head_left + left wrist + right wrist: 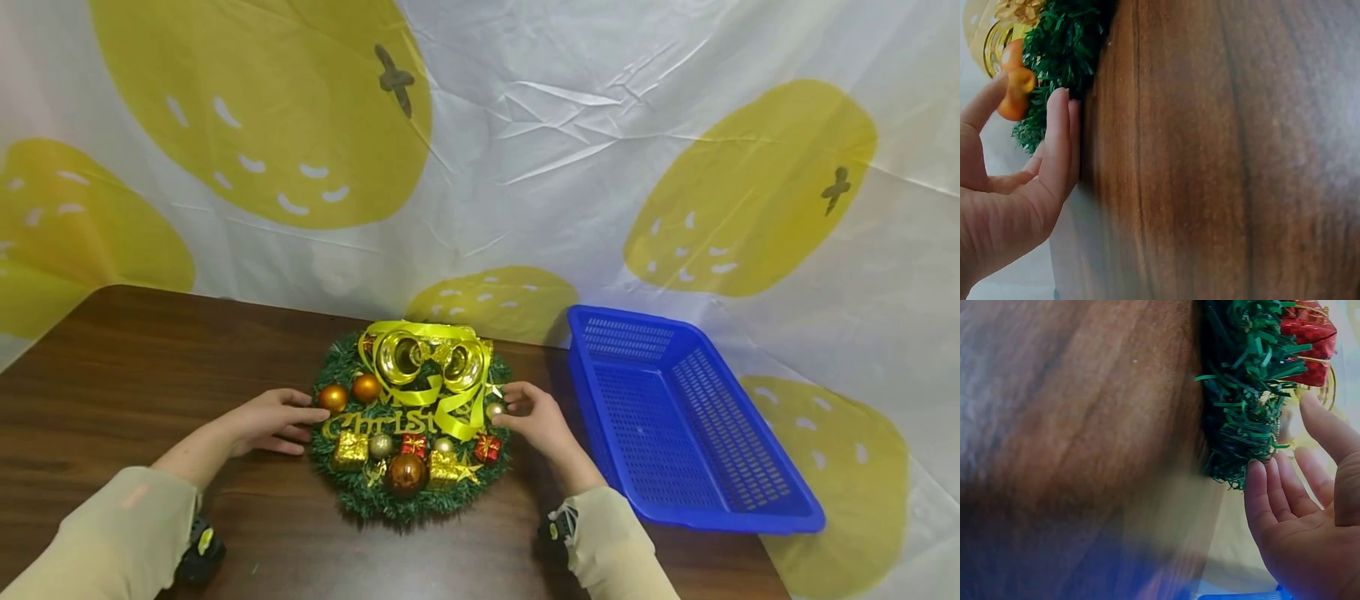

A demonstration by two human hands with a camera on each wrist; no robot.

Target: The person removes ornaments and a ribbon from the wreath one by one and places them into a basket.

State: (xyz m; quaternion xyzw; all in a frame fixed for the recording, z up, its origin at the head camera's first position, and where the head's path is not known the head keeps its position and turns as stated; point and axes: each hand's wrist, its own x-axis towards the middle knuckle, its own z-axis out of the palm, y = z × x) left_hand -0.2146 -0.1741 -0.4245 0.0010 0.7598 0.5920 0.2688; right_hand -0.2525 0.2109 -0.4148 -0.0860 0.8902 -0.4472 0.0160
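A green tinsel Christmas wreath (411, 505) lies flat on the brown wooden table (150, 350). It bears gold bells (401, 357) with a yellow ribbon (457, 427), gold lettering, small wrapped gift boxes (351, 450) and shiny balls. At its left edge is my left hand (273, 421), thumb reaching over the rim beside an orange ball (1015, 106) and the other fingers extended along the side. My right hand (543, 421) is at the right edge, fingertips right at the tinsel (1241, 431). Its thumb points up near a red gift box (1310, 344), fingers loosely bent.
To the right stands a blue plastic basket (637, 483) with slotted walls, close to my right forearm. Behind the table hangs a white cloth (525, 167) printed with yellow fruit shapes. Each wrist wears a black device (201, 554).
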